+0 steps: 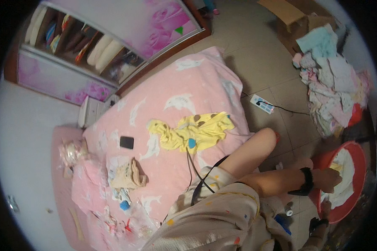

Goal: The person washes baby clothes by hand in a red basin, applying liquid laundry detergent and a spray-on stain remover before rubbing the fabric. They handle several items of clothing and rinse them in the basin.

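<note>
On the right, a red plastic basin (359, 185) holds white cloth (344, 191) and a bit of yellow cloth (335, 165). My left hand (328, 180), a black band on its wrist, is over the basin with its fingers curled against the cloth. Whether it grips any cloth is not clear. Lower down, my right hand (326, 207) is at the basin's near rim, blurred and partly hidden. It also wears a dark wristband. A yellow hooded garment with brown spots (204, 130) lies spread on the pink bed (163, 78) beside me.
Piled clothes (333, 81) stand beyond the basin, near a cardboard box (282, 12). A power strip (262, 104) with a black cord lies on the tiled floor (254, 62). The bed holds a black phone-like slab (126, 142) and a folded beige cloth (128, 177). A wardrobe (113, 40) stands beyond.
</note>
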`<state>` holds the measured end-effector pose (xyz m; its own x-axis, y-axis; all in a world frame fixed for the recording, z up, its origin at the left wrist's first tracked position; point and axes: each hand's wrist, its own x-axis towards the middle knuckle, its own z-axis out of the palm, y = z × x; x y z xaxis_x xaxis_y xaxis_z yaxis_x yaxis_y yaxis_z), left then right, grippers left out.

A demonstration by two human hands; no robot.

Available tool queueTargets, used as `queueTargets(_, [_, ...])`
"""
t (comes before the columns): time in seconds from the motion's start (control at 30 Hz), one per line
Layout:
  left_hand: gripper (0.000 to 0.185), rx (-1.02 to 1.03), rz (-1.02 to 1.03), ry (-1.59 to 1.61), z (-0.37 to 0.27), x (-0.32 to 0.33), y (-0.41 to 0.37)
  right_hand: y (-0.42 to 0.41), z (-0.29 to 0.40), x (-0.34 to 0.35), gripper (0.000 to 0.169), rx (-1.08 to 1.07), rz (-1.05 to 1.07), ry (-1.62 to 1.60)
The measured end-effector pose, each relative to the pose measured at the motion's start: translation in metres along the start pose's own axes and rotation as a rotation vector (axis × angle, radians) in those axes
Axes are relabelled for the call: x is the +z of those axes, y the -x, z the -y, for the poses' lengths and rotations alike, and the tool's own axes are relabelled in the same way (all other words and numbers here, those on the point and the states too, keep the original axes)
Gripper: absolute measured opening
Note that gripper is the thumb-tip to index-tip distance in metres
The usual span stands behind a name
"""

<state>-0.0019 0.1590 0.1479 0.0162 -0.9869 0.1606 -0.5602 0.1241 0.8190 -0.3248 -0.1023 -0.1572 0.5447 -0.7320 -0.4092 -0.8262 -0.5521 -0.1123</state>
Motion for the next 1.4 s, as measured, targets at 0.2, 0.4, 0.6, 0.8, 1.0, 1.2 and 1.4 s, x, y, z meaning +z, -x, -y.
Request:
queueTargets(0.2, [0.032, -0.074, -0.094, 0.079, -0.028, -0.039, 0.086, 0.049, 0.064, -0.052, 0.025, -0.804, -0.288, 0.146])
queueTargets(0.4, [0.031, 0.082, -0.363, 0.318, -0.051, -0.072, 0.132, 0.052, 0.04, -0.09, 0.02, -0.006, -0.105, -0.652])
queueTargets(0.6, [0.025, 0.142, -0.708, 0.129, -0.07, -0.113, 0.184, 0.046, 0.197, -0.188, 0.023, -0.262, -0.2, -0.947])
queueTargets(0.8, [0.03, 0.159, -0.885, 0.149, -0.124, -0.167, 0.252, 0.169, 0.477, -0.252, 0.02, -0.754, 0.24, -0.86])
queueTargets(1.0, [0.033, 0.145, -1.061, -0.039, -0.131, -0.175, 0.305, 0.245, 0.693, -0.169, 0.019, -1.084, 0.884, -0.361])
queueTargets(1.2, [0.037, 0.144, -1.038, -0.071, -0.141, -0.184, 0.352, 0.282, 0.775, -0.079, 0.026, -1.039, 0.741, -0.365])
queueTargets(1.4, [0.039, 0.127, -1.053, -0.1, -0.134, -0.183, 0.368, 0.297, 0.784, -0.012, 0.028, -1.189, 0.301, -0.145])
